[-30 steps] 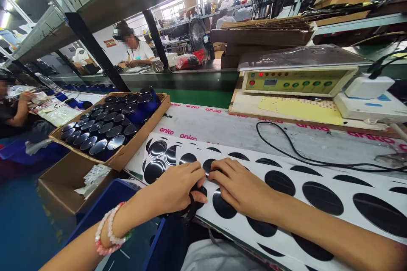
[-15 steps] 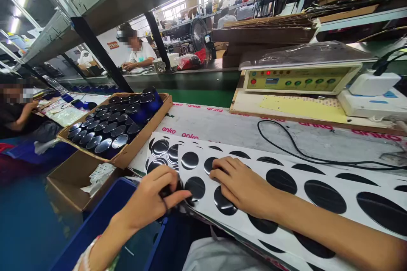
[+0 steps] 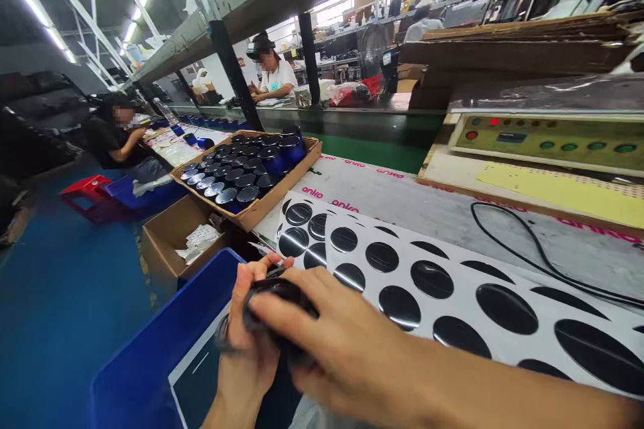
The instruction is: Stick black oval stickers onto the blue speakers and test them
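Fingers point(image 3: 286, 315) of the right hand point(image 3: 347, 335) bend down over a dark object point(image 3: 276, 298), while those of the left hand point(image 3: 246, 355) curl about its other side, gripping it between them. Beyond runs the long counter point(image 3: 412, 204); a blue bin point(image 3: 166, 322) stands at its near left. White sheets point(image 3: 372, 281) overlap along the counter's front, with a cardboard tray point(image 3: 286, 191) just beyond their left end. Dark blue cylinders point(image 3: 236, 174) crowd the tray; black discs point(image 3: 432, 279) dot the sheets. Between both hands, on the sheets' near side, the dark object is too blurred to make out fully.
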The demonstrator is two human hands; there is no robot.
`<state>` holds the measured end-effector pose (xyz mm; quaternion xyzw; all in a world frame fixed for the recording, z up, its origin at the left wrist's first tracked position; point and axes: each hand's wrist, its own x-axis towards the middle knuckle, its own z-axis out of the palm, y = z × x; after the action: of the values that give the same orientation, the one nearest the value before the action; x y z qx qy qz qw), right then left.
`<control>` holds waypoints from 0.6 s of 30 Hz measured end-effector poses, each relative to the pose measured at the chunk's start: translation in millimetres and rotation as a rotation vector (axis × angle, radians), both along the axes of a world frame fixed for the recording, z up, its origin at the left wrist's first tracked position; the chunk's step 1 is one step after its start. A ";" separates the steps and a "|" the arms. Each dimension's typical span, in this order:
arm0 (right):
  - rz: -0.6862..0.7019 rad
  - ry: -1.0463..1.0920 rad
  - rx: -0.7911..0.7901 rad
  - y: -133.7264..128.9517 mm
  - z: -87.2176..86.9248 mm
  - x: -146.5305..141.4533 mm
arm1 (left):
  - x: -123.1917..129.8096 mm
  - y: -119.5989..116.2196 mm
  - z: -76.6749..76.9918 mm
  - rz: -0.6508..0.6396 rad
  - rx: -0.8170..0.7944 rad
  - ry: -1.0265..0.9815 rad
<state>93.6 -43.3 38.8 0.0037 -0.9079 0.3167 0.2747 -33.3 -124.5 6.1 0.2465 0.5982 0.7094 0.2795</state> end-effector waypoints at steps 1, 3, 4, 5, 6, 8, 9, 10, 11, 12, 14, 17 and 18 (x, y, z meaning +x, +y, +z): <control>-0.001 -0.011 -0.114 2.8 4.3 -3.2 | -1.4 -4.9 -5.4 -0.065 0.004 -0.033; -0.004 -0.045 -0.392 10.9 11.2 -3.6 | -9.3 -19.9 -11.0 -0.203 0.013 -0.056; 0.000 -0.068 -0.515 14.2 13.7 -2.1 | -14.2 -28.6 -10.6 -0.271 0.019 -0.057; 0.005 -0.096 -0.596 16.0 15.5 -0.4 | -18.8 -37.1 -8.2 -0.331 0.019 -0.053; 0.009 -0.124 -0.637 16.1 16.3 0.9 | -22.8 -45.1 -4.3 -0.386 0.014 -0.052; 0.007 -0.162 -0.635 12.0 15.6 1.3 | -29.1 -58.0 5.2 -0.456 -0.004 -0.046; 0.010 -0.182 -0.608 8.8 14.5 0.3 | -31.9 -63.1 9.2 -0.466 -0.023 -0.032; 0.013 -0.204 -0.572 5.6 13.4 -1.3 | -34.8 -67.5 11.5 -0.471 -0.053 -0.015; 0.020 -0.231 -0.535 3.0 12.5 -3.3 | -38.1 -71.7 11.9 -0.484 -0.085 0.007; 0.035 -0.255 -0.496 1.1 12.1 -5.3 | -41.8 -75.6 10.2 -0.500 -0.113 0.046; 0.025 -0.268 -0.410 0.2 12.9 -9.3 | -50.2 -83.1 1.8 -0.501 -0.195 0.210; -0.043 -0.188 -0.313 2.1 12.8 -15.6 | -60.1 -90.8 -12.9 -0.304 -0.329 0.506; -0.027 -0.179 -0.265 2.2 10.4 -18.4 | -61.4 -91.6 -16.5 -0.250 -0.334 0.538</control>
<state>75.2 -41.1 49.3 -0.0732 -0.8789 0.4291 0.1951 -94.7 -216.0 -10.3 0.4470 0.7235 0.4716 0.2329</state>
